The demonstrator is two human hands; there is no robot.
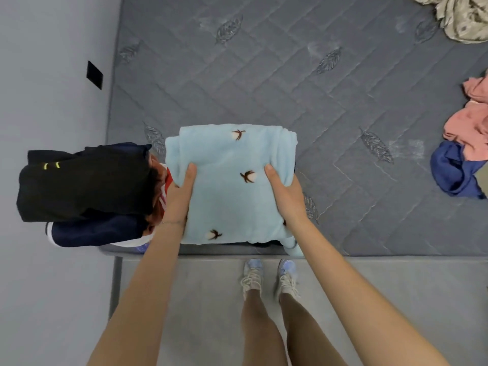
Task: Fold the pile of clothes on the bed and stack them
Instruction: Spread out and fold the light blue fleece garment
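Folded light-blue fleece (232,186) is located at the near edge of the bed (264,75), just right of the stack (100,233) topped by a black garment (84,180). Left grip (179,196) and right grip (285,196) each clasp one side, thumbs on top. Unfolded pink and blue clothes (470,128) lie well apart, at right.

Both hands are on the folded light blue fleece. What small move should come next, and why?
Probably shift the light blue fleece leftward onto the stack topped by the black garment. It looks fully folded, the left hand and right hand grip its two sides, and the stack sits right beside it.
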